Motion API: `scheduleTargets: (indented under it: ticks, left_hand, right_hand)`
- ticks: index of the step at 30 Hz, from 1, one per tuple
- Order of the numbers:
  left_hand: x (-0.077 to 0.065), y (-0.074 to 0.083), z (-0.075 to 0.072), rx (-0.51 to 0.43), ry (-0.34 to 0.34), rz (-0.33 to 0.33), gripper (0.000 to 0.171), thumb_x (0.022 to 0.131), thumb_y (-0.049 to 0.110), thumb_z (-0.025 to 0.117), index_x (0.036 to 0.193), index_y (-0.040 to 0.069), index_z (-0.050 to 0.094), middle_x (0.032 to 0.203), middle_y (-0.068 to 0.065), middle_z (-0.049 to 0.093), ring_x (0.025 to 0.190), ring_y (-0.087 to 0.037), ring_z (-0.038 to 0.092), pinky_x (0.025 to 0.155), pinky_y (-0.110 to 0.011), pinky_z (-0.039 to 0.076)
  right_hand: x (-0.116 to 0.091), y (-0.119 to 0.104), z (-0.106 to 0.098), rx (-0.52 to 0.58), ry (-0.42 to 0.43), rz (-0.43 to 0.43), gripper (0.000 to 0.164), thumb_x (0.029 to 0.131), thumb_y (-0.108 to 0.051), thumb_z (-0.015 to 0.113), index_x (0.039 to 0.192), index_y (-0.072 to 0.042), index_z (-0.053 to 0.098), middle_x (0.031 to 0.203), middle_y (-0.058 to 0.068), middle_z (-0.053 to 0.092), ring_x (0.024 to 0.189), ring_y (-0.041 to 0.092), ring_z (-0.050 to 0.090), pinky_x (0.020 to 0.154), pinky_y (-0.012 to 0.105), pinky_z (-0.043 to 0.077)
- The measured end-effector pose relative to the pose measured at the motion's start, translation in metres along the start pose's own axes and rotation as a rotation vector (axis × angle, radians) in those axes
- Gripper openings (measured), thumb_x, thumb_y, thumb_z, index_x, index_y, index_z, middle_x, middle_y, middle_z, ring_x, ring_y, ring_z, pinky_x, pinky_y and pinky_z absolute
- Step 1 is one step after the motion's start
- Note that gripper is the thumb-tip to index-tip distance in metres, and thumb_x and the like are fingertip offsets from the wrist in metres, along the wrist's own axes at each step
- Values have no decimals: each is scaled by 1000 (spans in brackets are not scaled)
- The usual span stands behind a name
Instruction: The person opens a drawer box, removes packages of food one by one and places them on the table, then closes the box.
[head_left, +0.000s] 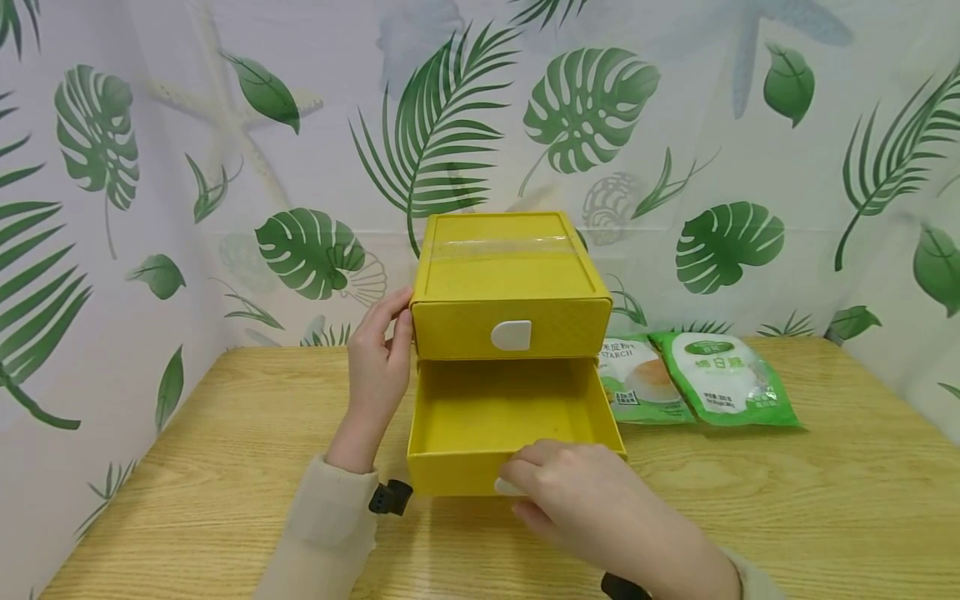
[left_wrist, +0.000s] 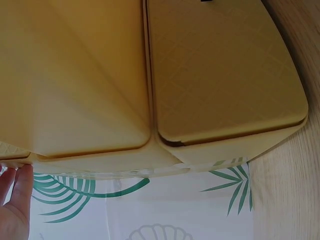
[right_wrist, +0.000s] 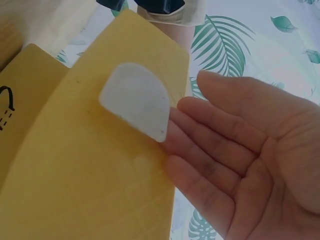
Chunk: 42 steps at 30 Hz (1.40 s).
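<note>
A yellow two-drawer box [head_left: 517, 275] stands mid-table in the head view, its upper drawer front [head_left: 450, 329] closed and bearing a white tab. Below it, the lower drawer [head_left: 487, 417] is pulled out, with nothing inside. My left hand [head_left: 378, 358] rests its fingers and thumb along the box's left side; part of it shows at the corner of the left wrist view. At the lower drawer's front, my right hand [head_left: 581, 492] has its fingertips at the edge of the white tab [right_wrist: 137, 100]. In the right wrist view its fingers are extended and the thumb stands apart.
Two green-and-white bags lie right of the box: a starch bag [head_left: 645, 387], partly hidden behind it, and another bag [head_left: 723, 379] beside that. The wooden table [head_left: 750, 500] meets a leaf-printed backdrop [head_left: 465, 125]. Clear tape [head_left: 502, 246] crosses the box top.
</note>
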<state>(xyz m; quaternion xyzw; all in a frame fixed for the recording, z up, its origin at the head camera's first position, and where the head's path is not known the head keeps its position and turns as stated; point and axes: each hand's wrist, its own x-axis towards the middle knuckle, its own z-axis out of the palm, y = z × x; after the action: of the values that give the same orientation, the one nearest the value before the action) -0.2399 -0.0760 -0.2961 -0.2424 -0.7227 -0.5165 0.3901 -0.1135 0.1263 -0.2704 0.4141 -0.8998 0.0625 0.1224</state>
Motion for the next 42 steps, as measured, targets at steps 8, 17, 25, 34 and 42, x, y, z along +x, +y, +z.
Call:
scheduleTargets:
  ticks: [8,17,25,34,42]
  left_hand:
    - [-1,0,0,8,1,-7,23,90,3,48,110,-5,58,108,-14,58,95,-23,55,65,-30,53]
    - [1,-1,-3,27,7,-14,23,90,2,48,110,-5,58,108,-14,58,95,-23,55,65,-32,53]
    - [1,1,-4,31,-10,-32,25,91,4,47,112,-4,57,110,-13,57,97,-19,54,67,-27,52]
    - [0,1,-2,22,-10,-30,25,91,4,48,112,-4,57,110,-14,57,97,-19,54,67,-28,53]
    - [0,0,1,25,-10,-39,25,91,5,48,113,-3,57,111,-13,57,97,-18,54,67,-29,53]
  right_hand:
    - [2,4,1,19,9,1,15,75,-17,70,87,-13,63,78,-7,58,68,8,55,58,22,49]
    - [9,5,-2,60,-9,23,10,76,-15,68,75,-16,58,66,-11,48,57,5,44,49,19,41]
    - [17,4,-8,122,-47,35,31,79,-8,60,56,-21,42,52,-11,28,48,5,31,41,18,24]
    - [17,3,-9,103,-58,44,27,78,-10,60,58,-20,45,51,-12,31,47,5,33,41,19,27]
    - [16,6,-5,57,32,26,29,76,-7,59,57,-19,41,53,-11,29,46,4,28,39,16,22]
